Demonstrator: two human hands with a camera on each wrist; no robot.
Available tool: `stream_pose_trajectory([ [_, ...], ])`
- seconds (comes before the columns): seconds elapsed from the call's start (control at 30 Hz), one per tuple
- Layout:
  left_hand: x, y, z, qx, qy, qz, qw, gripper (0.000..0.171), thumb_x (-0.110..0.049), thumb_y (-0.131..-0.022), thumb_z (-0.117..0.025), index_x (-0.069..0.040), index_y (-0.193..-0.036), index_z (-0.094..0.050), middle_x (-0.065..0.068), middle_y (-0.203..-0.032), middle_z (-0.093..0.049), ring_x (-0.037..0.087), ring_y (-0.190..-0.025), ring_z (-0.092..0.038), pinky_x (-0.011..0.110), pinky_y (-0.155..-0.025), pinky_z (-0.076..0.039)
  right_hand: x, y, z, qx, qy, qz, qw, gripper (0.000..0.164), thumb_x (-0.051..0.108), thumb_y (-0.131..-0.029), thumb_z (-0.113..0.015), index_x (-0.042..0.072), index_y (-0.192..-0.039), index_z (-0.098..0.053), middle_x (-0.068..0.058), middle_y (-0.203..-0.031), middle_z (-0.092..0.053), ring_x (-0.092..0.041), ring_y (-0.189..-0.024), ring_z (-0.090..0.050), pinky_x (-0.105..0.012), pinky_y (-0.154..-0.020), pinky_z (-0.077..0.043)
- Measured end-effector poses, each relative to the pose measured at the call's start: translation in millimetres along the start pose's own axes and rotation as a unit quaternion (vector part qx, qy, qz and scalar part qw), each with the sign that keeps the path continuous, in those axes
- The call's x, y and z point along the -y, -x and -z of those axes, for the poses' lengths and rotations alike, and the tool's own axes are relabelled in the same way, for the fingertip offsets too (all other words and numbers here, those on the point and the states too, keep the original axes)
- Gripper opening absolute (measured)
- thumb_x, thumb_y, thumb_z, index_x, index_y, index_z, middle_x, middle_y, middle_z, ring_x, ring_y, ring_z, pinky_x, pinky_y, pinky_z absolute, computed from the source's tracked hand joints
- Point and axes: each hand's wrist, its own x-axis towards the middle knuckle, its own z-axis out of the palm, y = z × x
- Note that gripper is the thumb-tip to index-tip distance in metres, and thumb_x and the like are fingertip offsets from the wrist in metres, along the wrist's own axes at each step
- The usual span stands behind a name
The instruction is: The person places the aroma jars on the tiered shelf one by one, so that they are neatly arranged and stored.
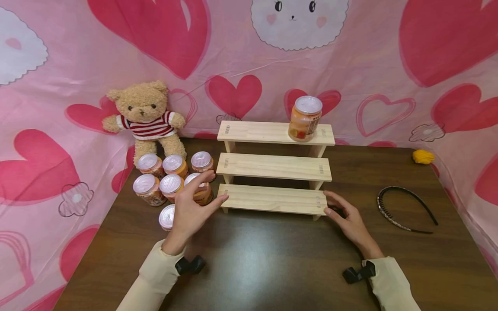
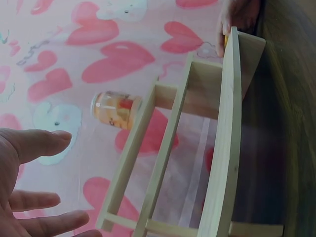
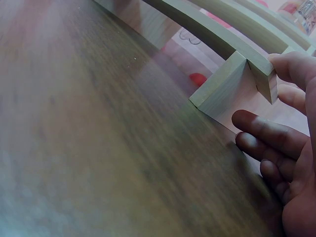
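A three-step wooden display stand (image 1: 272, 198) stands on the table, its bottom step nearest me. At that step's right end, my right hand (image 1: 352, 222) grips the board's edge with thumb and forefinger; its other fingers (image 3: 269, 133) bend beneath. My left hand (image 1: 190, 214) hovers by the left end, thumb and fingers spread, with nothing held. In the left wrist view, its fingers (image 2: 42, 143) are apart from the stand. A jar of fruit (image 1: 305, 119) with a pale lid sits upright on the top step, toward the right. Several similar jars (image 1: 149, 192) cluster left, partly hidden by my left hand.
A teddy bear (image 1: 145, 123) in a striped shirt sits behind the jars. To the right lie a dark headband (image 1: 383, 207) and a small yellow object (image 1: 422, 157). A pink heart-patterned cloth (image 1: 241, 56) hangs behind the brown table (image 1: 253, 268).
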Motion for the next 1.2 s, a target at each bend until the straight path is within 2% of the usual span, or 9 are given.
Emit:
stream_pose_trajectory([
  [0.2,9.0,3.9,8.1,-0.013,-0.001,-0.001,0.9999,0.063,-0.005,-0.065,-0.092,-0.004,-0.124,-0.068,0.015,-0.117,-0.074,0.031,-0.101,-0.071,0.024,-0.087,-0.058,0,-1,0,-0.002,-0.006,0.005,1.0,0.048,-0.004,-0.094,-0.062,0.002,-0.141,-0.054,0.028,-0.114,-0.065,0.011,-0.106,-0.06,-0.009,-0.088,-0.043],
  [0.27,11.1,4.9,10.6,-0.016,0.007,-0.003,0.9998,0.063,-0.003,-0.065,-0.092,-0.002,-0.123,-0.068,0.017,-0.117,-0.074,0.027,-0.099,-0.072,0.015,-0.086,-0.055,0,0,0,-0.001,-0.005,0.004,1.0,0.048,-0.004,-0.094,-0.062,0.002,-0.141,-0.054,0.028,-0.114,-0.065,0.011,-0.106,-0.06,-0.009,-0.089,-0.042],
  [0.43,16.9,7.5,19.0,-0.016,-0.001,0.008,0.9998,0.063,-0.001,-0.064,-0.091,0.0,-0.123,-0.068,0.017,-0.118,-0.073,0.027,-0.09,-0.074,0.006,-0.081,-0.051,0,0,1,0.001,-0.001,-0.004,1.0,0.048,-0.002,-0.094,-0.062,0.003,-0.141,-0.054,0.029,-0.115,-0.064,0.011,-0.107,-0.059,-0.008,-0.089,-0.042],
  [0.47,18.3,8.1,21.0,-0.015,-0.01,0.009,0.9998,0.063,-0.001,-0.064,-0.091,0.0,-0.123,-0.068,0.017,-0.118,-0.073,0.032,-0.087,-0.074,0.005,-0.08,-0.05,1,0,1,0.001,0.0,-0.005,1.0,0.048,-0.002,-0.095,-0.062,0.004,-0.142,-0.054,0.029,-0.115,-0.064,0.011,-0.107,-0.059,-0.008,-0.089,-0.042],
  [0.5,20.2,8.6,22.7,-0.014,-0.017,0.008,0.9997,0.063,-0.002,-0.064,-0.092,0.0,-0.122,-0.068,0.016,-0.117,-0.074,0.028,-0.086,-0.074,0.004,-0.079,-0.049,1,0,1,0.001,0.0,-0.006,1.0,0.048,-0.002,-0.095,-0.062,0.004,-0.141,-0.054,0.029,-0.114,-0.064,0.011,-0.107,-0.059,-0.008,-0.089,-0.042],
  [0.63,27.0,11.2,29.2,-0.016,-0.032,0.002,0.9994,0.061,-0.004,-0.064,-0.092,-0.001,-0.121,-0.069,0.016,-0.115,-0.074,0.002,-0.082,-0.069,0.003,-0.073,-0.046,0,0,1,0.001,-0.001,-0.004,1.0,0.048,-0.002,-0.094,-0.062,0.004,-0.141,-0.054,0.029,-0.114,-0.064,0.011,-0.106,-0.059,-0.009,-0.089,-0.042],
  [0.77,32.2,14.3,35.6,-0.022,-0.038,0.007,0.999,0.06,-0.003,-0.064,-0.092,-0.002,-0.12,-0.07,0.017,-0.114,-0.075,-0.015,-0.085,-0.058,0.004,-0.074,-0.044,0,0,1,-0.001,-0.004,-0.003,1.0,0.048,-0.003,-0.094,-0.062,0.003,-0.141,-0.054,0.029,-0.114,-0.064,0.011,-0.106,-0.059,-0.009,-0.089,-0.042],
  [0.9,36.6,17.2,41.5,-0.025,-0.049,0.023,0.9982,0.059,-0.003,-0.064,-0.092,-0.003,-0.119,-0.071,0.017,-0.113,-0.075,-0.02,-0.091,-0.054,0.001,-0.084,-0.04,0,0,0,-0.001,-0.005,-0.004,1.0,0.048,-0.003,-0.094,-0.062,0.003,-0.141,-0.054,0.03,-0.114,-0.064,0.011,-0.106,-0.059,-0.009,-0.089,-0.042],
  [1.2,51.4,26.8,52.7,-0.03,-0.072,0.069,0.9945,0.057,-0.005,-0.064,-0.092,-0.003,-0.117,-0.071,0.019,-0.11,-0.074,-0.016,-0.093,-0.054,0.002,-0.088,-0.039,0,0,0,-0.001,-0.01,-0.005,1.0,0.048,-0.003,-0.094,-0.062,0.003,-0.141,-0.054,0.029,-0.114,-0.064,0.011,-0.107,-0.059,-0.009,-0.089,-0.042],
])
